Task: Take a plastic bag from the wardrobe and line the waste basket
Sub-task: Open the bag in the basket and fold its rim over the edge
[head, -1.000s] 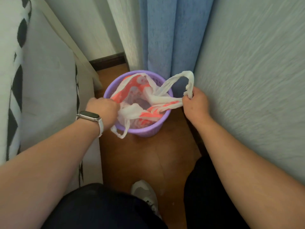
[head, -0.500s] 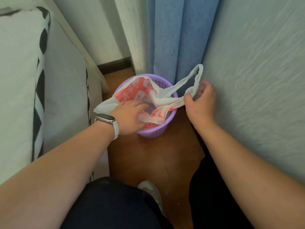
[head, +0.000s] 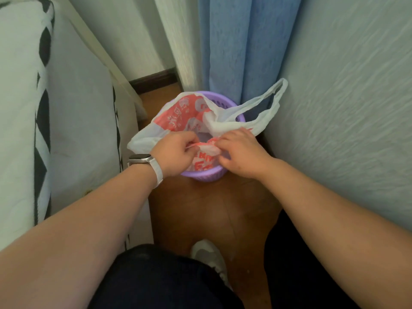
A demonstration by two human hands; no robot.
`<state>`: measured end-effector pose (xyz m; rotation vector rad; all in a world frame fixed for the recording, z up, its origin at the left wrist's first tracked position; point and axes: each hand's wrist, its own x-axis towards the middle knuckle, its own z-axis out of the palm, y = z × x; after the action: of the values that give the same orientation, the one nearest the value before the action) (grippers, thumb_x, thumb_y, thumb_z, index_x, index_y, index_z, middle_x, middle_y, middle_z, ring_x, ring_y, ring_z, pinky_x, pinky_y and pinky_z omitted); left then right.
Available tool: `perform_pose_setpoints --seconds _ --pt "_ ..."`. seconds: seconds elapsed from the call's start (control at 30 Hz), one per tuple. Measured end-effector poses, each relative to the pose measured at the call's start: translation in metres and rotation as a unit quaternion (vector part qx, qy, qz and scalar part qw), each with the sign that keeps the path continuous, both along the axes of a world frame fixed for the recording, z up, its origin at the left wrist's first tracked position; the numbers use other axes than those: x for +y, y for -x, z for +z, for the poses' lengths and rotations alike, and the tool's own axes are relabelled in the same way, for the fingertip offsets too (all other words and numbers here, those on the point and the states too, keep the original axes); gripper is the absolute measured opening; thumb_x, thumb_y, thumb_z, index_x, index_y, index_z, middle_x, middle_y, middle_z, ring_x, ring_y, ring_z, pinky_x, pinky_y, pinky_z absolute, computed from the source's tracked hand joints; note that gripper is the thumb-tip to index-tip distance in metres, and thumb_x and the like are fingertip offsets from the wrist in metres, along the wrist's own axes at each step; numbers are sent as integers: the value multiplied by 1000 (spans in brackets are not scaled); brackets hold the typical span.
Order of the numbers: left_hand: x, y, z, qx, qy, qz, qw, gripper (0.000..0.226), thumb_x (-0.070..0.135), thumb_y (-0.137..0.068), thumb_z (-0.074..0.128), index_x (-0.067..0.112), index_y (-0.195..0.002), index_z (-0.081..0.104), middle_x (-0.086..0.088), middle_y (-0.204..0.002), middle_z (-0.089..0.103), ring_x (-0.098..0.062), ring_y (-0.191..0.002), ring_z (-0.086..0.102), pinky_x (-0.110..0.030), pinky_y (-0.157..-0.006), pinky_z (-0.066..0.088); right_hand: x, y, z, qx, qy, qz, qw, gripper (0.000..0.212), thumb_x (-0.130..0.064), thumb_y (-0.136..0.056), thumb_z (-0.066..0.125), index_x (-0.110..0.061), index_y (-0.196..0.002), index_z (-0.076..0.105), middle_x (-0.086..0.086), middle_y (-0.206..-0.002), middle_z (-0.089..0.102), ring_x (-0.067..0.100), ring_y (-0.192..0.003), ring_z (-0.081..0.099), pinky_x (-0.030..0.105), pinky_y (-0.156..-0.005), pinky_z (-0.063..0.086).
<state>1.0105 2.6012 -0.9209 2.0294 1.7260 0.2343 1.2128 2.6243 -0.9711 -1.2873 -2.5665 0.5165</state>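
**Two hands pinch a plastic bag over a waste basket**

A purple waste basket (head: 206, 175) stands on the wooden floor (head: 200, 208), before a blue curtain (head: 240, 52). A red-and-white plastic bag (head: 178, 117) drapes across the basket's mouth. Above its near rim, the left hand (head: 174, 152) and right hand (head: 243, 155) each pinch the bag's edge, fingers closed.

Right hand (head: 240, 152) left handle, now beside left hand (head: 176, 152), seemingly pinching bag (head: 178, 114).

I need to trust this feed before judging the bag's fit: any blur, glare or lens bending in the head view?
Head view: lighting soft and even, no glare; both hands, left hand and right hand, the plastic bag and purple basket read sharp enough; wide-angle lens bows the bed edge and forearms near the borders; bag print too small to read.
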Motion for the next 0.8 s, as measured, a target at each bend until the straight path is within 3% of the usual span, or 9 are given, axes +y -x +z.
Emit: perform_pose_setpoints --seconds 0.17,0.27,0.37,0.43,0.5,0.57,0.67,0.77,0.8 --pt "-7 16 0 87 41 -43 994 12 31 -97 49 25 -96 60 5 -96 63 -19 -89 59 -32 -74 47 4 -13 2 6 -36 -52 998 22 -29 -83 50 -17 -89 68 6 -88 67 34 -89 57 40 -79 40" --pt "-14 20 6 161 66 -83 981 11 29 -98 47 30 -89 54 7 -91 53 -16 -85 49 -28 -73 36 -2 -22 5 10 -38 -56 998 15 -26 -85 57 -17 -73 58 7 -79 63 34 -81 57 38 -70 38" --pt "-18 20 8 208 93 -94 969 17 36 -94 51 27 -83 60 6 -86 59 -16 -79 50 -28 -68 34 -12 -30 5 -11 -12 -30 999 17 -24 -86 60 -18 -71 55 7 -78 61 34 -82 56 40 -70 43" --pt "-19 21 8 192 111 -85 971 36 53 -91 48 25 -73 63 4 -82 65 -15 -75 56 -31 -65 43 -19 -34 5 -28 17 -16 999 14 -26 -85 59 -17 -74 57 6 -81 59 32 -85 54 43 -73 47" --pt "-21 18 6 138 92 -70 984 52 65 -89 39 26 -78 71 4 -86 70 -14 -82 61 -37 -75 52 -24 -36 5 -25 56 -20 998 19 -33 -85 56 -17 -85 65 3 -87 60 26 -89 53 42 -78 47" --pt "-21 8 6 95 49 -48 993 54 60 -94 35 23 -85 74 4 -92 71 -14 -87 62 -36 -81 53 -29 -34 5 -9 94 -17 995 27 -40 -89 52 -21 -92 70 -1 -89 61 20 -87 54 39 -78 47" --pt "-19 -2 1 114 33 -64 991 42 46 -98 44 22 -71 67 2 -76 66 -15 -73 60 -26 -65 46 -32 -32 4 -2 127 -9 992 36 -43 -95 44 -21 -78 67 -1 -78 60 19 -75 55 41 -70 49" --pt "-19 1 -8 137 70 -90 984 22 46 -92 58 27 -95 67 8 -89 66 -12 -80 61 -20 -65 44 -29 -31 1 -20 119 -11 993 34 -42 -96 46 -21 -76 65 -3 -75 60 18 -72 55 41 -67 50" --pt "-20 3 -10 146 85 -95 981 26 49 -90 60 29 -106 63 10 -96 65 -11 -86 61 -22 -70 48 -27 -30 1 -28 110 -15 993 32 -41 -95 49 -21 -77 65 -3 -75 61 17 -73 55 40 -67 51"
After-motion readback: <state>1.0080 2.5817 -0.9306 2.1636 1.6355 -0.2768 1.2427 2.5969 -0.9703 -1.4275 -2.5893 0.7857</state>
